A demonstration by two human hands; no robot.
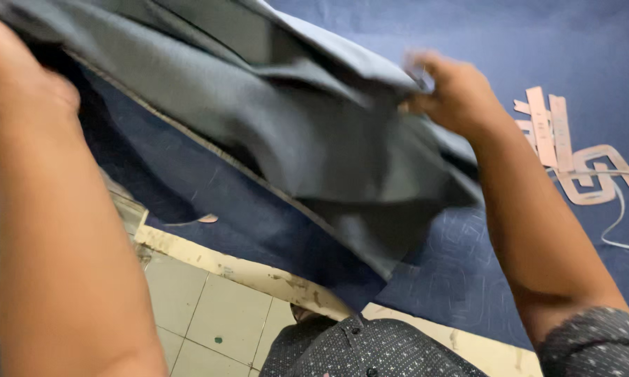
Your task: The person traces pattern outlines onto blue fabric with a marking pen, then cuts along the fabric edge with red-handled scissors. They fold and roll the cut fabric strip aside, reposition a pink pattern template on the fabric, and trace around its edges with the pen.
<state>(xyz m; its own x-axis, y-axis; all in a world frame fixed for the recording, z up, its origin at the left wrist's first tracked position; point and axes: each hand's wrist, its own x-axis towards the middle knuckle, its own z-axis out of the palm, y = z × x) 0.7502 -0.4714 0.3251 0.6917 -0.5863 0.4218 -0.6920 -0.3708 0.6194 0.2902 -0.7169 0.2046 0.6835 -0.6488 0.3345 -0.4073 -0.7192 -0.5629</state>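
Clearly both fists are clamped on the grey-blue cloth [293,119], the right hand [454,91] pinching one upper edge and the left hand [21,84] the other, so it hangs lifted between them, long axis left-to-right, above the dark blue fabric [468,265] spread on the table [244,269]

Even soft indoor light, motion blur (mostly right hand [448,91]), faint shadows
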